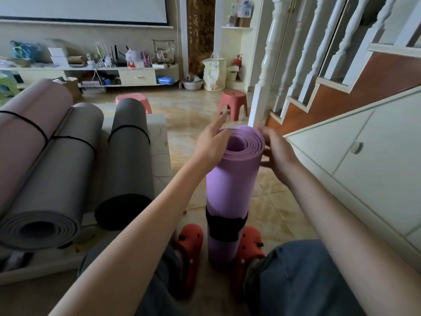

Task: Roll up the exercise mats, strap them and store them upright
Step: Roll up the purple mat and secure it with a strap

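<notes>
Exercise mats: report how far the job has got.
Done: three strapped mats lie rolled on the left. In hand: the purple mat, rolled and banded by a black strap, stands upright between left hand and right hand. Left: storing all upright.

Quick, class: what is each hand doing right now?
Left hand: open, fingers straight, resting against the purple mat.
Right hand: open, touching the mat's other side.

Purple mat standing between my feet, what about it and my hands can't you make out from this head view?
- Purple mat: its bottom end is hidden between the red shoes.
- Black strap: its fastening can't be seen; only the front shows.
- Right hand: fingertips motion-blurred, contact with the roll unclear.
- Left hand: palm side hidden against the roll.
- Pink mat: cut off by the left edge.
</notes>
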A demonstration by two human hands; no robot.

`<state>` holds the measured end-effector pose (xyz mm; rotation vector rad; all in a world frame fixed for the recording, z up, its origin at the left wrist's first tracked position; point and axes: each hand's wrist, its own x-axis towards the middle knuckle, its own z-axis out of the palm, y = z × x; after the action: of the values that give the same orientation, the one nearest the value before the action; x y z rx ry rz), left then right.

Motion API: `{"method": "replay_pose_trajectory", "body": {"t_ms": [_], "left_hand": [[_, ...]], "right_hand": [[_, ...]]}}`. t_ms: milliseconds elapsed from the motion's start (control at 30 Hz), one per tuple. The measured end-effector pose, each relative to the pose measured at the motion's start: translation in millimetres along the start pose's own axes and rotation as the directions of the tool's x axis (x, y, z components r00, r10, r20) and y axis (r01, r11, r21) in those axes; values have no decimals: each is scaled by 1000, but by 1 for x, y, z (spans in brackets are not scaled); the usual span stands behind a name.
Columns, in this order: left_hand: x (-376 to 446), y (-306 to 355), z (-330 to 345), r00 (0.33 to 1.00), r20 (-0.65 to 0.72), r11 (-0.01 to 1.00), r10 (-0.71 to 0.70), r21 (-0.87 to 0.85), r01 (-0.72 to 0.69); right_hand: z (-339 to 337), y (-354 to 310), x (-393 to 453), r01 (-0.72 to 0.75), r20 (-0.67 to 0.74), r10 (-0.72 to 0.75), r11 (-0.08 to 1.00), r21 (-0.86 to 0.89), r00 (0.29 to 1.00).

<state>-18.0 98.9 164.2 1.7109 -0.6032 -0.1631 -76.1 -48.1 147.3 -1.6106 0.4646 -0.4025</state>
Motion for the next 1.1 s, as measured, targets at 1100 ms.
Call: {"method": "replay_pose_trajectory", "body": {"t_ms": [1100], "left_hand": [[-19,7,2,997,21,866,-76,497,55]], "right_hand": [[41,-48,5,172,266,92,559,-811,959]]}}
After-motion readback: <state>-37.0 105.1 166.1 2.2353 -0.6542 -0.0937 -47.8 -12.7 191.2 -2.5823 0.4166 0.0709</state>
